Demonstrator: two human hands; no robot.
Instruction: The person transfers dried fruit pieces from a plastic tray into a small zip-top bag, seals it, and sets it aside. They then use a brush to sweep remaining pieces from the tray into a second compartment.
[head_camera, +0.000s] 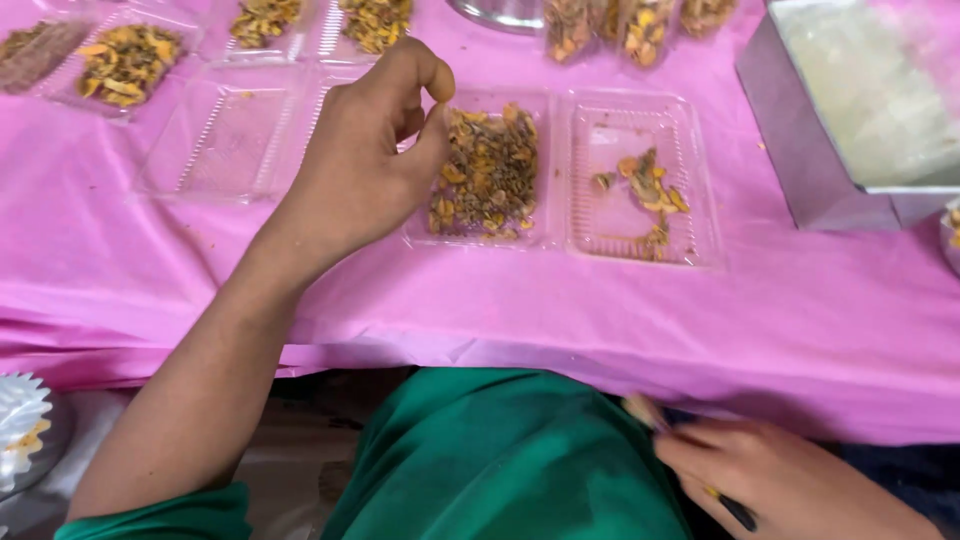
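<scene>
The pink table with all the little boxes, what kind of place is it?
Probably a food-packing table. A pink plastic sheet covers it, clear plastic trays hold an orange-brown dried mix, and the left hand hovers over one tray. A grey metal box stands beside them.

Pink table cover (500, 310), green garment (500, 460), orange-brown flakes (490, 170) in clear tray (545, 170).
</scene>
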